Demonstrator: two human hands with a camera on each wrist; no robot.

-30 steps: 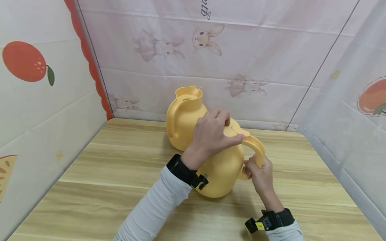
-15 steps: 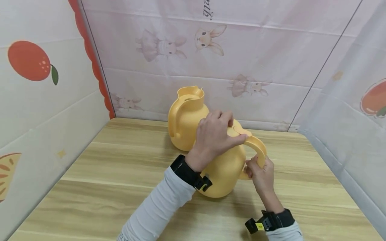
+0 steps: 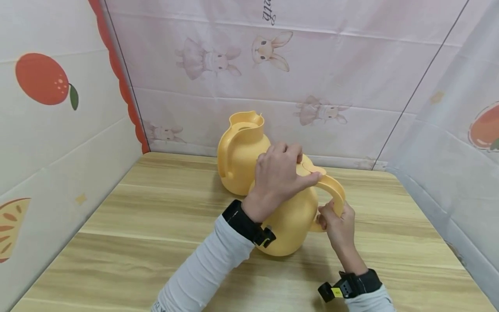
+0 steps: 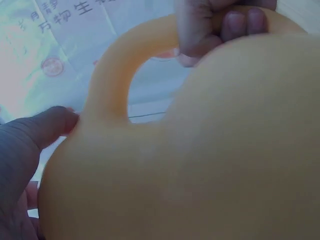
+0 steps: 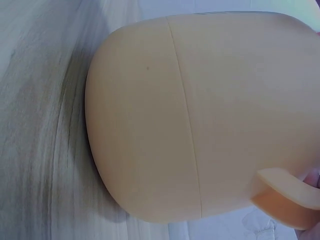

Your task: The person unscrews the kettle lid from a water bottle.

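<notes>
A yellow jug (image 3: 292,221) with a rounded body stands on the wooden table. My left hand (image 3: 277,177) grips its top from above, the thumb lying by the lid (image 3: 308,167) where the handle begins. Low on the curved handle (image 3: 333,188), my right hand (image 3: 340,225) has its fingers curled round it. In the left wrist view, the left thumb (image 4: 47,127) touches the jug's shoulder, and the right fingers (image 4: 195,35) wrap the handle. The right wrist view shows the jug's body (image 5: 140,115), with a seam around it near the base. My left hand hides much of the jug's neck.
A second yellow jug (image 3: 243,160), with a wavy rim and its handle facing left, stands behind the first, partly hidden by it. Printed cloth walls (image 3: 234,95) border the wooden table (image 3: 136,229) at the back and both sides.
The whole view has shifted slightly, with the scene appearing a little further right. Both hands keep the same hold on the jug, which has not visibly moved on the table.
</notes>
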